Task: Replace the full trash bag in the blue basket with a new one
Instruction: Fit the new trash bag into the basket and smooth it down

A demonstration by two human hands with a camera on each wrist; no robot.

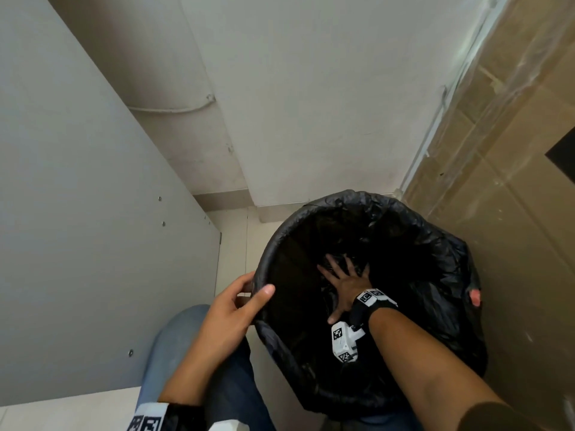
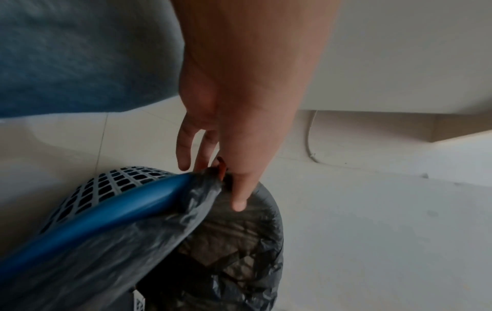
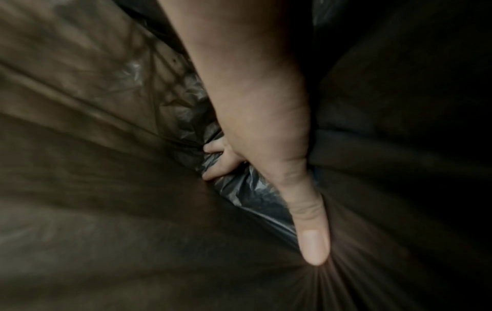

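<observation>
Lower right of the head view: the round blue plastic basket (image 2: 111, 212) with a crinkly black plastic trash bag (image 1: 435, 275) lining it. The right hand (image 1: 345, 287) is deep inside, fingers spread flat, pressing the liner. The left hand (image 1: 230, 309) pinches the bag-covered rim, thumb on top.

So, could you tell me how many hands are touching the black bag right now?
2: the left hand holds the black bag at the basket's near-left rim; the right hand presses inside against the bag's bottom.

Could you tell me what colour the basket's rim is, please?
Blue, on the basket rim, clearest in the left wrist view.
</observation>
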